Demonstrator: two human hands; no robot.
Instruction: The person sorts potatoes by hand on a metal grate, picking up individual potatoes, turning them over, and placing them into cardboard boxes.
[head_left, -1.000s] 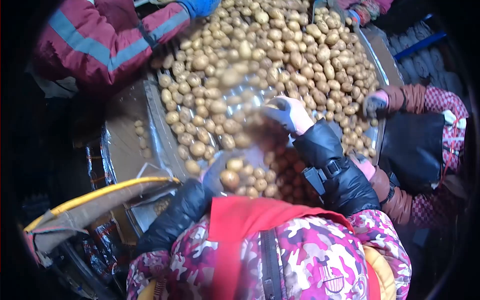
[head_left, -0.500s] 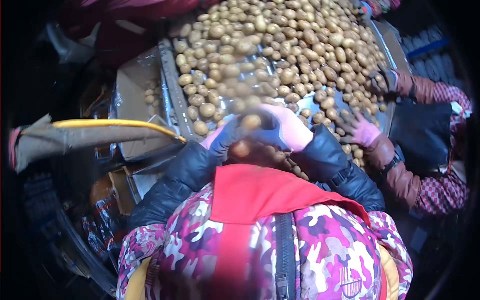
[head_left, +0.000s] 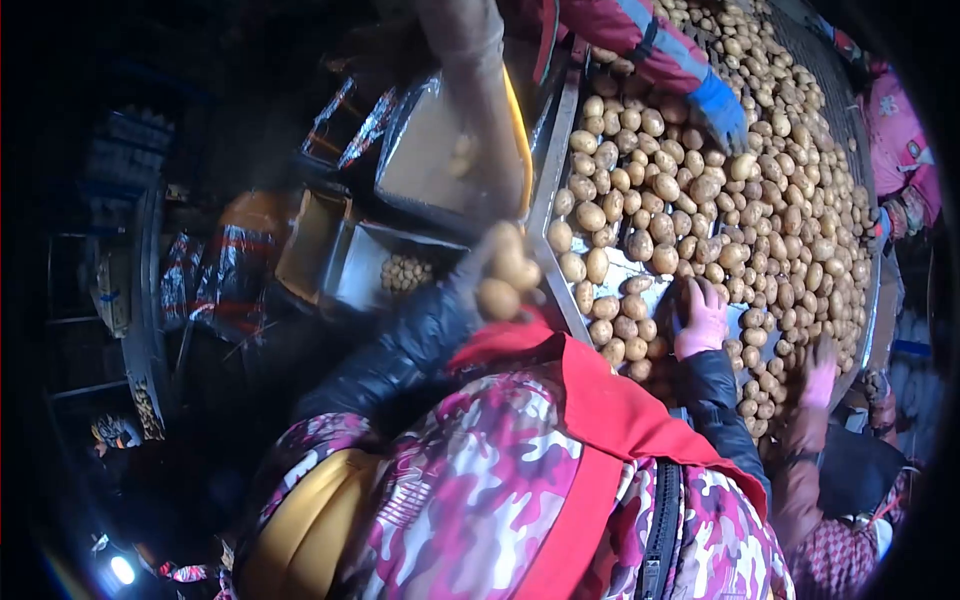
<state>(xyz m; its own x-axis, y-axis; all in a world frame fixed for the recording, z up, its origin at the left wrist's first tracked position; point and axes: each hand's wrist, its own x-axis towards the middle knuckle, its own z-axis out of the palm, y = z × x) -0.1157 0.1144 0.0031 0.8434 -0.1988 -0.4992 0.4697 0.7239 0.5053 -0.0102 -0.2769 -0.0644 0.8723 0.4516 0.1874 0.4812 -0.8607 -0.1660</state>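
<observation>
My left hand (head_left: 480,275), blurred and mostly hidden, is closed around a few potatoes (head_left: 508,272) beside the near left edge of the sorting table (head_left: 556,165). My right hand (head_left: 702,318), in a pink and dark glove, rests on the potatoes (head_left: 664,259) at the near part of the table. Its fingers are partly bent and reach down among them; whether they grip one is hidden.
Left of the table stand an open box (head_left: 430,150) and a lower box (head_left: 365,265) with small potatoes. A grey pipe (head_left: 465,60) hangs above. Co-workers' gloved hands reach in at the top (head_left: 722,112) and right (head_left: 821,372).
The view has turned left. My hands, together before, are now apart: the left has moved off the table's left side with potatoes, while the right lies on the pile.
</observation>
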